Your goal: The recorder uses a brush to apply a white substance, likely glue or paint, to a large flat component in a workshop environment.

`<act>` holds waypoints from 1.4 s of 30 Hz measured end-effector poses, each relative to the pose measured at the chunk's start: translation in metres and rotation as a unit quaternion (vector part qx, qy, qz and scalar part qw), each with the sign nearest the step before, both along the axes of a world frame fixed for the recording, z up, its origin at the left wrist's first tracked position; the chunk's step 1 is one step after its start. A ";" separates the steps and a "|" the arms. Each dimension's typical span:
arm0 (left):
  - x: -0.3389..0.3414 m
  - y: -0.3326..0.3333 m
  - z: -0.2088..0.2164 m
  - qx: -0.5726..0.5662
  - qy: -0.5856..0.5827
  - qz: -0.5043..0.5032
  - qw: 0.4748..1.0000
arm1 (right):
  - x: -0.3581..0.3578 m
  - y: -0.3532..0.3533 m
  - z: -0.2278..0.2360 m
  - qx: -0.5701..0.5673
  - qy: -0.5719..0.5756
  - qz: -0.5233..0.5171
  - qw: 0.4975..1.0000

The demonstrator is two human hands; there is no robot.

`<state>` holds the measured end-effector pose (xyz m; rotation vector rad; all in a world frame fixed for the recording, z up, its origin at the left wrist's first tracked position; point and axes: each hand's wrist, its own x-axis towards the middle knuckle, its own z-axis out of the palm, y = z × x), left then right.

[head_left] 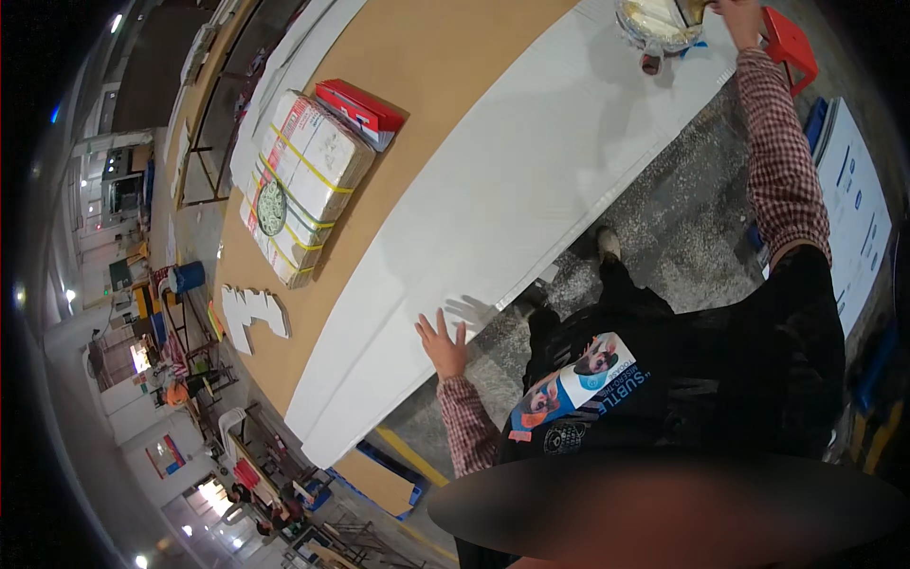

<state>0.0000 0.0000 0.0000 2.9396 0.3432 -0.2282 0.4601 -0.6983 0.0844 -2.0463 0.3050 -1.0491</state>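
My left hand (442,345) is open, fingers spread, just over the near edge of a long white sheet (493,199) that covers the front of the table. My right hand (741,21) reaches to the table's far right end, its fingers closed around a brownish tool (695,9) whose kind I cannot make out. That tool sits at the rim of a round tub (664,24), which is lined with clear plastic and holds a whitish material. A small dark-red object (651,60) stands against the tub's near side.
On the brown board (417,123) lie a strapped white package (308,175) with a roll of tape on it, a red box (360,109) and white cut pieces (254,316). A red stool (790,49) stands beyond my right hand; printed white panels (858,204) lean below it.
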 end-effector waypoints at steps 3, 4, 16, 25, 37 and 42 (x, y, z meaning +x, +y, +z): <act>0.018 0.049 -0.028 0.014 0.029 0.029 0.999 | -0.059 -0.015 0.013 0.339 -0.073 0.097 0.933; 0.025 0.066 -0.037 0.019 0.036 0.047 0.998 | -0.084 -0.014 0.014 0.367 -0.106 0.081 0.921; 0.072 0.208 -0.107 -0.019 -0.019 0.068 0.997 | -0.372 0.366 -0.076 0.396 0.110 0.192 0.891; 0.056 0.225 -0.117 -0.029 -0.108 0.064 0.992 | -0.270 0.392 -0.091 -0.011 0.077 0.092 0.993; 0.055 0.231 -0.120 -0.035 -0.121 0.064 0.990 | -0.388 0.561 -0.078 0.096 0.141 0.339 0.925; 0.052 0.236 -0.116 -0.083 -0.149 0.067 0.983 | -0.291 0.477 -0.073 -0.031 0.072 0.063 0.995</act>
